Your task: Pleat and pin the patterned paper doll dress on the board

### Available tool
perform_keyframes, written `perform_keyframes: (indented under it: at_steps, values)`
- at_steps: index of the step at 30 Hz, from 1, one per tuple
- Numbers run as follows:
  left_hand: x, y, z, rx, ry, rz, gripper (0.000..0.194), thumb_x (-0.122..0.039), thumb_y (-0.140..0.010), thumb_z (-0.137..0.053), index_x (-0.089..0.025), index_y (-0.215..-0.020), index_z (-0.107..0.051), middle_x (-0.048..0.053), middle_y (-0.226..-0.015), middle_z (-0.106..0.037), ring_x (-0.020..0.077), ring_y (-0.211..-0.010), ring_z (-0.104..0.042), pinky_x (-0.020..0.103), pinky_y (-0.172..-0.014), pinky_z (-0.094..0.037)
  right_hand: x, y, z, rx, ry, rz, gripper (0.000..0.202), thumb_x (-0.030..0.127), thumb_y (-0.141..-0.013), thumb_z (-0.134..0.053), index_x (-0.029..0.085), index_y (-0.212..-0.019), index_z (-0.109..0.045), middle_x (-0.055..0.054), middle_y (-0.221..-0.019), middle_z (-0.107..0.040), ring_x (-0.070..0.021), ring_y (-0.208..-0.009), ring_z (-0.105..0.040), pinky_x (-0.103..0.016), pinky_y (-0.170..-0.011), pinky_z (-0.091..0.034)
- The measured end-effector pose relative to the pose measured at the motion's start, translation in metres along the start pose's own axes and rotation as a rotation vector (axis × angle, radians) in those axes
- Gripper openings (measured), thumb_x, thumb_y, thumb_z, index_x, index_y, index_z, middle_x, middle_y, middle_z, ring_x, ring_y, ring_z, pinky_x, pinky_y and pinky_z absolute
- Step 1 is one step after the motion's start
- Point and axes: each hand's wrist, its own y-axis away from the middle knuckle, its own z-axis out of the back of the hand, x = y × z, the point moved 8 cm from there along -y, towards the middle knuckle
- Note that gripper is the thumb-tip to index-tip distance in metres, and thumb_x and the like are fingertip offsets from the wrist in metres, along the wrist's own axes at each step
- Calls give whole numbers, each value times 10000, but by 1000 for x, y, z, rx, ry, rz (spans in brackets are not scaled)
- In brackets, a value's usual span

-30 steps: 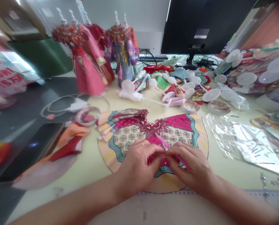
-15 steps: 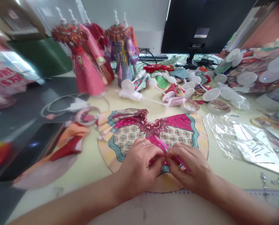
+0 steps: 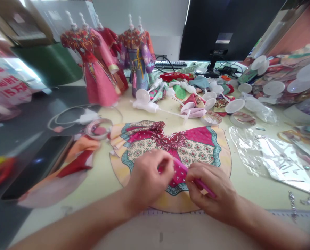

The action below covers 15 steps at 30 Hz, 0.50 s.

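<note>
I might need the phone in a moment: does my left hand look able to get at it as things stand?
Probably yes: the phone lies off to the left of your left hand, its dark face mostly uncovered, and the orange and red cloth between them looks low enough to pass over.

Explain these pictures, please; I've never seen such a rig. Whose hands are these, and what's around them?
There is no machine: these are a person's bare hands. One head-worn camera, looking forward and down, takes every picture. The right hand holds a slim pink stick. The left hand is curled over the patterned cloth; I cannot tell whether it grips anything. The cloth lies spread on a pale table. A dark phone lies to the left; dresses on stands and a monitor are at the back.
</note>
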Motion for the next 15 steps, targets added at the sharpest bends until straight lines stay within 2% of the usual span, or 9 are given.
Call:
perform_keyframes:
  at_steps: [2,3,6,9,12,15]
  values:
    - [11,-5,14,-98,60,119,93,-133,-787,-525,-176,-727,-581,-9,-656,-613,105,-609,-546,225,-593,-420,2,0,2,-4,-32,15,127,36,-774,-484,162,-756,-481,23,-612,-433,-86,-553,-368,-231,-504,-301]
    - [15,-7,15,-100,110,160,84,-157,-797,-533,-184,-743,-591,-13,-661,-622,103,-621,-554,220,-608,-429,0,0,4,-21,-42,6,125,36,-783,-489,161,-774,-492,18,-625,-452,-88,-563,-385,-232,-510,-315]
    - [24,-6,-3,67,360,300,64,-256,-805,-574,-211,-814,-617,-13,-729,-655,116,-692,-591,215,-637,-458,-12,1,12,-93,-46,-67,106,62,-815,-516,163,-846,-528,0,-682,-519,-94,-599,-446,-235,-537,-368]
    - [26,2,-26,226,627,432,114,-268,-791,-603,-210,-889,-609,11,-866,-675,139,-807,-612,230,-694,-480,-20,2,13,-104,-53,-118,115,80,-829,-526,166,-899,-554,-4,-715,-551,-93,-612,-475,-232,-551,-397]
    - [25,9,-38,277,832,531,136,-227,-770,-630,-182,-894,-595,35,-908,-676,136,-834,-607,237,-737,-474,-18,1,8,-71,-99,-110,166,84,-844,-500,166,-969,-571,-11,-735,-566,-100,-626,-497,-236,-555,-413]
    - [27,15,-43,281,968,662,174,-207,-740,-662,-168,-889,-580,33,-862,-671,114,-766,-602,223,-700,-467,-15,0,5,-45,-108,-96,238,90,-856,-474,165,-1061,-569,-23,-753,-565,-111,-638,-506,-246,-552,-422]
